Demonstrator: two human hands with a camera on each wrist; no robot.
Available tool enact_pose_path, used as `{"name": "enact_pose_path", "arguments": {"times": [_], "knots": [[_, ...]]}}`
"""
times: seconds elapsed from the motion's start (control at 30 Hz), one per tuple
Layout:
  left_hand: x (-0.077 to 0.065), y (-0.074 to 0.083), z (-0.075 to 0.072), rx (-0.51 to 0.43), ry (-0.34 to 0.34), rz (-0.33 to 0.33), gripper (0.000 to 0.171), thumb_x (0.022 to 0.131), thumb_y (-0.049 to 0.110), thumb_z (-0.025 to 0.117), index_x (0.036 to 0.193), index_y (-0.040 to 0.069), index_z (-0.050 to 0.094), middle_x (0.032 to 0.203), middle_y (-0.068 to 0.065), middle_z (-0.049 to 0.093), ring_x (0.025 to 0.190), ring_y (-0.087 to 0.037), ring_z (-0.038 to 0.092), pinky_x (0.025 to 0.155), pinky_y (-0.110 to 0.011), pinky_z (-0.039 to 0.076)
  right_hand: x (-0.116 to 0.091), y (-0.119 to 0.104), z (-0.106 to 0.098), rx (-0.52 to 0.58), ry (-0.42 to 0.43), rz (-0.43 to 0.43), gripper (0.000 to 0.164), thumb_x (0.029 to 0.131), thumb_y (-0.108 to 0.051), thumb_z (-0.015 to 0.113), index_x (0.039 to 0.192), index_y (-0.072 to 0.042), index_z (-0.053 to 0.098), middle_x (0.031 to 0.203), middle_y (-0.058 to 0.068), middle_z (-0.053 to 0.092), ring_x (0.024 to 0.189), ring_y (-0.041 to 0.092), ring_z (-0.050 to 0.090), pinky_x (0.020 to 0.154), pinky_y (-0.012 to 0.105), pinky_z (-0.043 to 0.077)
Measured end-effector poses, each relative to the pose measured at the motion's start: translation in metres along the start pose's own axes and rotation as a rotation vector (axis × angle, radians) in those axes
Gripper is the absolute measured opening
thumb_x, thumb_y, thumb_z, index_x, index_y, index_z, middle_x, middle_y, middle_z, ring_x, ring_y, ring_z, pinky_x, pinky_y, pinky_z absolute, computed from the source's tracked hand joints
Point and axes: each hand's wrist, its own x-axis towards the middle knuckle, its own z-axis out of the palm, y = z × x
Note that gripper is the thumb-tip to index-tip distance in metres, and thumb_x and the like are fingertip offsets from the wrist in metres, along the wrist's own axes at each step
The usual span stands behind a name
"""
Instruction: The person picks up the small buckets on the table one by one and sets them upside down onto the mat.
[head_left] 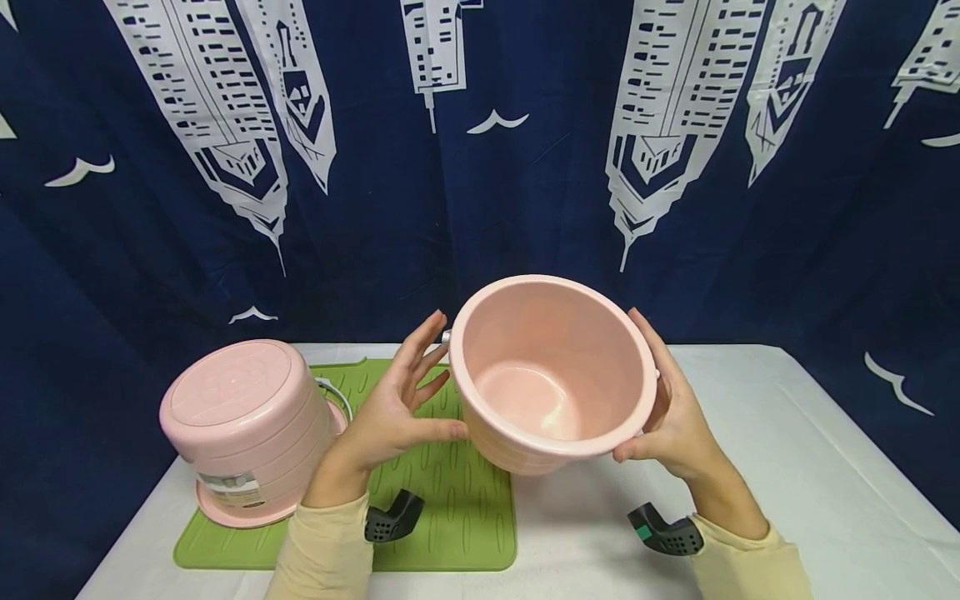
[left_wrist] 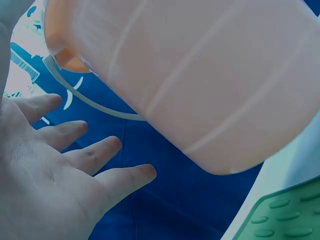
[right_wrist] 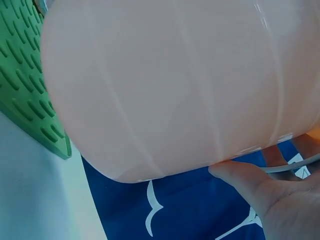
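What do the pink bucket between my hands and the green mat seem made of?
The round, open-topped pink bucket: probably rigid plastic, smooth and slightly glossy, judging by its highlight inside and its moulded rim. The flat green textured mat: likely silicone or soft rubber, matte, judging by its raised oval ridges; I can't tell which.

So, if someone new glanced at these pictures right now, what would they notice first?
Most likely the raised pink bucket in the centre, between the left hand and right hand, tilted so its inside shows in the head view. Next, the upturned pink bucket on the green mat at left. Behind, white buildings point downward on the navy curtain.
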Motion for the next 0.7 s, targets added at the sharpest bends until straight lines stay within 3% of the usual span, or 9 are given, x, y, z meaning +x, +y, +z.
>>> {"name": "enact_pose_path", "arguments": {"times": [0.13,0.33,0.5,0.7], "knots": [[0.001,-0.001,0.001,0.014,-0.001,-0.004,0.125,0.070,0.027,0.095,0.163,0.022,0.012,0.167,-0.003,0.008,0.150,-0.029,0.019,0.114,-0.061,0.020,0.001,0.000,0.001,0.043,0.022,-0.049,0.136,0.057,-0.007,0.100,0.161,-0.004,0.013,0.161,0.021,0.022,0.134,0.029,0.039,0.097,0.036,0.051],[0.002,-0.007,0.005,0.029,-0.007,-0.026,0.126,0.069,0.020,0.096,0.163,0.027,0.012,0.167,-0.002,0.008,0.150,-0.034,0.017,0.113,-0.062,0.021,0.002,-0.001,0.003,0.102,0.070,-0.091,0.132,0.060,-0.015,0.100,0.160,-0.003,0.016,0.160,0.019,0.025,0.138,0.028,0.035,0.101,0.033,0.047],[0.003,-0.016,0.009,0.023,-0.015,-0.066,0.130,0.066,0.016,0.097,0.162,0.032,0.011,0.167,0.001,0.008,0.150,-0.028,0.018,0.115,-0.058,0.021,0.002,-0.002,0.004,0.140,0.100,-0.120,0.128,0.063,-0.020,0.099,0.160,-0.002,0.018,0.160,0.019,0.026,0.139,0.029,0.032,0.105,0.031,0.044],[0.003,-0.029,0.013,0.036,-0.041,-0.086,0.135,0.062,0.026,0.100,0.161,0.038,0.008,0.166,0.006,0.006,0.149,-0.026,0.021,0.114,-0.052,0.027,0.002,-0.002,0.003,0.187,0.117,-0.126,0.126,0.065,-0.023,0.098,0.160,-0.001,0.018,0.161,0.020,0.026,0.140,0.029,0.032,0.106,0.032,0.042]]}}
